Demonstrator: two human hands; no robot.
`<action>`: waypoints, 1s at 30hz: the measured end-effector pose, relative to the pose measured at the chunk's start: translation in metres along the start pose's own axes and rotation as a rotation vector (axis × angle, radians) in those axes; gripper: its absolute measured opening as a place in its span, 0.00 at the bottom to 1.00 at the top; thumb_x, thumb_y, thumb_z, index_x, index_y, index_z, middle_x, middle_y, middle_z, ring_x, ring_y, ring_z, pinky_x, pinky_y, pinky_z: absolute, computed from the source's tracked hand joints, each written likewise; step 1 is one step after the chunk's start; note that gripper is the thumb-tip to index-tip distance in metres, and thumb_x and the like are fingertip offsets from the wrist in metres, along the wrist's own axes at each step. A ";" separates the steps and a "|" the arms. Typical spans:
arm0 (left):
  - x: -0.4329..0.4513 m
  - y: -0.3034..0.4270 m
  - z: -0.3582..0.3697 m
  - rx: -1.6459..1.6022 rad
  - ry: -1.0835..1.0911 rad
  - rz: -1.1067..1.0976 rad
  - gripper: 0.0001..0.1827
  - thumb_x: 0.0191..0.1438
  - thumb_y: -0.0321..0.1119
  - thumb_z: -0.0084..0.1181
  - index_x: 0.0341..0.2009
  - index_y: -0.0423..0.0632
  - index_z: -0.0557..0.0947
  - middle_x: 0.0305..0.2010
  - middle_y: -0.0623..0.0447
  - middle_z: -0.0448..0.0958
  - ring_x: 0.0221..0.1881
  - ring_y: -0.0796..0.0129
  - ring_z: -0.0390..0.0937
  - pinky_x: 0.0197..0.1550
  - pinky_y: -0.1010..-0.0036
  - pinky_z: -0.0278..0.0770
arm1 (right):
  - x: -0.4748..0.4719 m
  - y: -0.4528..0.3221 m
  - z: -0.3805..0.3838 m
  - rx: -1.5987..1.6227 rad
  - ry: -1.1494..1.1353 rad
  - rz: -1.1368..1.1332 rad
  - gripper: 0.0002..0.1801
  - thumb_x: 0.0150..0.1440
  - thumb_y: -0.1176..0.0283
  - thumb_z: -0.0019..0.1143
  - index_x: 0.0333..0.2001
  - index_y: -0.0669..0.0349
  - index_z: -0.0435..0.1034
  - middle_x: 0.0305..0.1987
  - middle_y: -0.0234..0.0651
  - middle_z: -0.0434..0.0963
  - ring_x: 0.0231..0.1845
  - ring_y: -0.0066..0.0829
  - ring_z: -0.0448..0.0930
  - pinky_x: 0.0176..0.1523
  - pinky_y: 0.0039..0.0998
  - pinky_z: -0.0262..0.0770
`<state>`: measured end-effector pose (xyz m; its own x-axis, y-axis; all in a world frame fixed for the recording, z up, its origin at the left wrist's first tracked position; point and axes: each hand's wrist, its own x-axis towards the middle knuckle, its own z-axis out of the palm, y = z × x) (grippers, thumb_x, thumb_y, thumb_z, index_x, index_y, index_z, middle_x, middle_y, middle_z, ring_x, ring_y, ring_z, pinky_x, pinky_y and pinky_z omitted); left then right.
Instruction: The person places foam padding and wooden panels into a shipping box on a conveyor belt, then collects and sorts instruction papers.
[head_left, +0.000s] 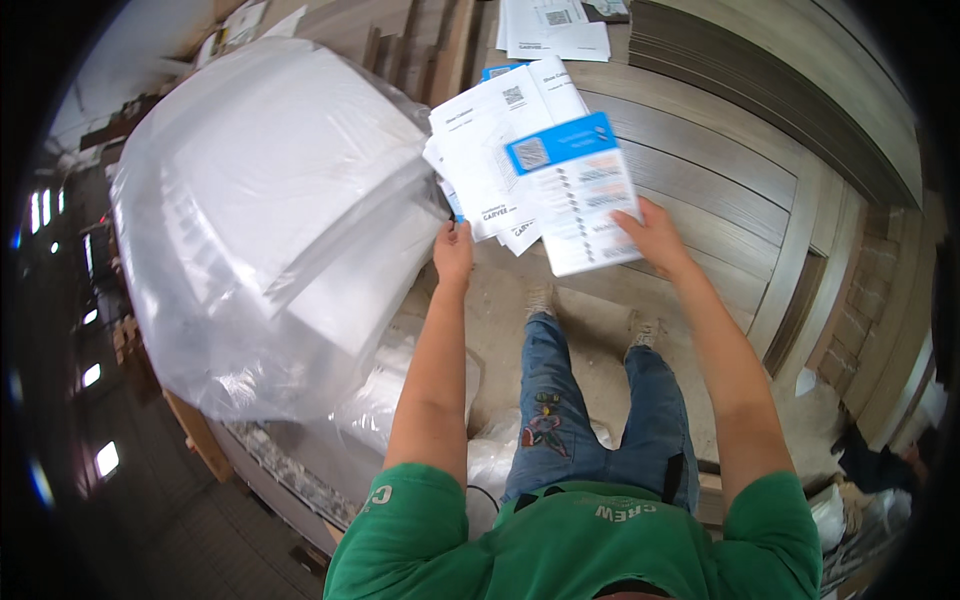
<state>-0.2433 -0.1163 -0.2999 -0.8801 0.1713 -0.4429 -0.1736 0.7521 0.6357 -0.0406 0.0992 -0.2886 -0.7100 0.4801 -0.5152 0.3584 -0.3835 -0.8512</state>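
Observation:
My left hand (454, 247) grips the lower left corner of a fanned stack of white printed booklets (480, 180), some showing a printed code and the maker's name Garvee. A printed sheet with a blue header (589, 202) is pinched at its lower right edge by my right hand (651, 236), thumb on top. This sheet overlaps the right side of the stack. A bit of another blue-headed sheet (501, 72) sticks out behind the booklets. Beneath the papers lie grey-brown wood-grain slatted panels (705, 165).
White sheets in clear plastic wrap (262, 187) form a large bundle at left. More white leaflets (559, 41) lie on the panels at the top. Stacked dark boards (750, 82) stand at upper right. Plastic-wrapped items (885, 525) and part of another person (877, 457) show at lower right.

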 end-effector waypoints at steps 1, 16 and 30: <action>0.011 -0.004 -0.005 -0.010 -0.023 -0.002 0.29 0.46 0.42 0.51 0.48 0.35 0.64 0.39 0.45 0.70 0.39 0.66 0.68 0.42 0.76 0.64 | 0.014 -0.005 0.021 -0.036 0.011 0.005 0.14 0.49 0.70 0.49 0.39 0.66 0.65 0.35 0.36 0.73 0.33 0.23 0.72 0.36 0.24 0.68; 0.072 -0.008 -0.011 -0.311 -0.567 -0.260 0.16 0.43 0.36 0.57 0.34 0.40 0.72 0.30 0.52 0.72 0.28 0.71 0.71 0.28 0.77 0.70 | 0.087 -0.018 0.128 -0.913 0.490 0.092 0.25 0.36 0.78 0.49 0.43 0.60 0.58 0.34 0.43 0.69 0.39 0.43 0.68 0.40 0.35 0.69; 0.069 0.005 -0.003 -0.611 -0.614 -0.356 0.19 0.41 0.25 0.56 0.41 0.37 0.68 0.39 0.47 0.71 0.39 0.64 0.71 0.40 0.72 0.70 | 0.062 0.021 0.154 -0.220 0.511 0.038 0.25 0.38 0.72 0.56 0.42 0.63 0.62 0.35 0.41 0.69 0.32 0.40 0.70 0.38 0.32 0.68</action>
<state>-0.3060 -0.1027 -0.3251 -0.3732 0.4319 -0.8211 -0.7434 0.3902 0.5432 -0.1704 -0.0008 -0.3233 -0.3297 0.8115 -0.4824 0.5348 -0.2606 -0.8038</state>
